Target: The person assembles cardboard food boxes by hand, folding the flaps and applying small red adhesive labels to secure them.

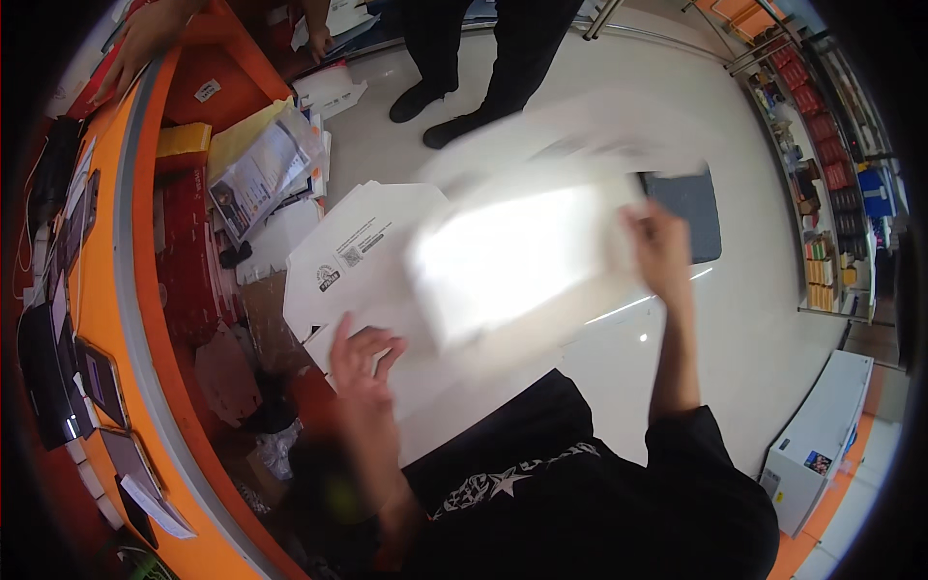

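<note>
My right hand (659, 249) is closed on the right edge of a white flat sheet (517, 256), which looks like cardboard or a folded carton. Motion blurs the sheet, and bright glare lies on its face. My left hand (365, 362) holds nothing; its fingers are apart and partly bent. Close to that hand, beyond its fingertips, a white flat carton (333, 246) with black print and cut corners leans over the stacked goods. Part of this carton is hidden behind the moving sheet.
On my left runs an orange counter (121, 261) bearing phones and papers. Packets in plastic (266, 174) and red boxes (188, 251) are piled beside it. Another person's legs (483, 58) stand ahead. A dark grey mat (688, 215) lies on the floor; shelves (822, 164) line the right.
</note>
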### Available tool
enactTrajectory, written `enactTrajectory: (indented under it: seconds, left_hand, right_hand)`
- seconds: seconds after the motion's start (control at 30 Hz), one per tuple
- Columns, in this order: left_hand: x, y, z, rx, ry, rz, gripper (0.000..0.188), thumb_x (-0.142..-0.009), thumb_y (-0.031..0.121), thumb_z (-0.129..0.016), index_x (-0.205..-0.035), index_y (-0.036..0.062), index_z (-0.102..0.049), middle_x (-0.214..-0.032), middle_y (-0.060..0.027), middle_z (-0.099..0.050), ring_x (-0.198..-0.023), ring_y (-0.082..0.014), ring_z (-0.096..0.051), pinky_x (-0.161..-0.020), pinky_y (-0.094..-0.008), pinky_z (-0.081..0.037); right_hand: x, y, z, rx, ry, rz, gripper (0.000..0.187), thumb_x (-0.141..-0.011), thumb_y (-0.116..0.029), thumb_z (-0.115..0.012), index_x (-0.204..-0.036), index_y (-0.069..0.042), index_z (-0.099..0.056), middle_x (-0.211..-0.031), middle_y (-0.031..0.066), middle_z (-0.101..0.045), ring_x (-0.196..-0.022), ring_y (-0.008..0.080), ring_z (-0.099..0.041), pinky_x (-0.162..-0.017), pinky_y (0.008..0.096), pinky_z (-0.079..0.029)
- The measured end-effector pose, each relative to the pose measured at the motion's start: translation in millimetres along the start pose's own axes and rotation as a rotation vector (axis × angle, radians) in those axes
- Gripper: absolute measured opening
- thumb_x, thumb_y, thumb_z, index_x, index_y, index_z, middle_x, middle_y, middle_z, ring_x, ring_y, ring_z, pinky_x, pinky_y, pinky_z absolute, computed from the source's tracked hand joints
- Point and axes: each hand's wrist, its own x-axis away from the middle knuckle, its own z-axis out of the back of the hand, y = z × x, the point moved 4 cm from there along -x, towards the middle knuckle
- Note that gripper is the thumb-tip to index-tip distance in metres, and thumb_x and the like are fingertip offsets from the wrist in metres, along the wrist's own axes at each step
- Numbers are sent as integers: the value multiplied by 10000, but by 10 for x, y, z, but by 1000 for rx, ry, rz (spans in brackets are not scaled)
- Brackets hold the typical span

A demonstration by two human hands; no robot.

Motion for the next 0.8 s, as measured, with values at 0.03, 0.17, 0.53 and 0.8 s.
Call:
enactTrajectory:
  seconds: [0.03,0.17,0.53,0.8]
  left_hand:
    - [18,-83,-131,-192,-97,15,759,-837,302,-734,-1395,-24,-337,-1287,-146,-464,-1195,-272,-475,-1017,-392,-389]
    - [210,-316,-786,-889,-557,37,674,-776,336,-770,-1303,22,-491,-1336,-172,-414,-1269,-355,-395,-1050,-452,-367]
    - [404,-494,-923,-1093,-589,-113,489,-804,198,-724,-1245,64,-562,-1245,-103,-491,-1166,-316,-463,-961,-464,-396]
    - [327,-471,-989,-1066,-658,-114,437,-812,183,-715,-1212,54,-592,-1198,-56,-532,-1103,-276,-498,-918,-422,-428]
  right_hand:
    - [-135,397,241,66,216,75,201,-923,-162,-594,-918,36,-631,-622,144,-610,-479,191,-524,-485,344,-413]
    - [-367,2431,1125,459,538,-87,323,-920,-233,-568,-1020,73,-600,-701,203,-581,-645,274,-560,-617,396,-427]
    - [-286,4094,1186,381,322,-609,439,-850,-320,-632,-1093,45,-643,-1037,269,-662,-983,390,-643,-850,440,-488]
    - [74,2275,999,856,784,-83,481,-862,-342,-679,-1170,15,-586,-995,232,-640,-963,333,-624,-874,434,-473]
